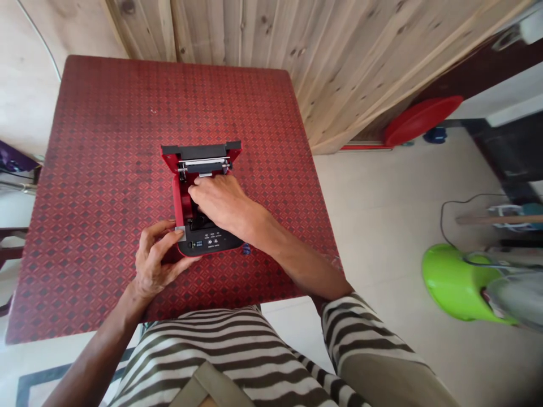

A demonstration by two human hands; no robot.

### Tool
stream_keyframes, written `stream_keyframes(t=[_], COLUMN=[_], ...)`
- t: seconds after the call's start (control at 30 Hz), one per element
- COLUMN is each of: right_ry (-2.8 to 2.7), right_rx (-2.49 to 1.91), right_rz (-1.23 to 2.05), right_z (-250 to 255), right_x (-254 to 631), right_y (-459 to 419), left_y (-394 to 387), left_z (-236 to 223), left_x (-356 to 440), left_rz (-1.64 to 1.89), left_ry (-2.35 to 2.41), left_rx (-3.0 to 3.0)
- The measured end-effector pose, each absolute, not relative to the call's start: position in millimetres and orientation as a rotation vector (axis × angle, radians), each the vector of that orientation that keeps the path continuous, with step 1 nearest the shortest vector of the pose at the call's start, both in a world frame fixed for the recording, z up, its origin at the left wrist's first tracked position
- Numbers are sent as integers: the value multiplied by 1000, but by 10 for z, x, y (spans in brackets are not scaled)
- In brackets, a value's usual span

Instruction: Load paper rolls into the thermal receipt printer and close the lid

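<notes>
A small red and black thermal printer (212, 240) sits on the table with its lid (201, 152) raised at the far side. A roller spans the lid, and a control panel with small buttons lies along the near edge. My left hand (156, 254) grips the printer's near left corner, fingers on the side and top, thumb along the front. My right hand (220, 198) reaches into the open compartment from the right with its fingers curled. Its fingertips are partly hidden there, and whatever they hold cannot be made out.
The printer stands on a table with a red patterned cover (106, 141). Beyond it is a wooden plank wall (237, 34). On the floor to the right are a bright green tub (453, 282) and a red basin (424, 120) leaning at the wall.
</notes>
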State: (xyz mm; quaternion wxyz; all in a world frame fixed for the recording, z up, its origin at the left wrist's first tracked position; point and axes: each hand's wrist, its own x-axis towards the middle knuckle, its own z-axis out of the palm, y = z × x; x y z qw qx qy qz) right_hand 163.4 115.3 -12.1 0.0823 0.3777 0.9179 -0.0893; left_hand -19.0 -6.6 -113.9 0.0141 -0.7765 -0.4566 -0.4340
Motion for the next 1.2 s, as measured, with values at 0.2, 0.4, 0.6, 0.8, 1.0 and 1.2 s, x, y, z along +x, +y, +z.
stream_keyframes(t=[0.2, 0.4, 0.6, 0.8, 1.0, 1.2], right_ry=[2950, 3287, 2780, 2641, 2665, 2644], right_rx=[1276, 1787, 2547, 2528, 2545, 2526], right_rz=[-358, -1311, -1879, -1734, -1666, -1683], right_z=[30, -191, -1088, -1331, -1283, -1284], right_x=[1922, 2666, 2762, 2603, 2548, 2505], right_y=[949, 963, 1118, 1041, 1072, 1068], left_y=[-80, -56, -54, -40, -29, -24], left_z=[-1149, -1134, -1164, -1147, -1139, -1129], left_x=[-205, -193, -218, -226, -226, -229], left_rz=[-1329, -1346, -1353, -1347, -1340, -1342], left_ry=[-1435, -1374, -1361, -1352, -1323, -1323], left_rx=[-2419, -2426, -2440, -2446, -2454, -2463])
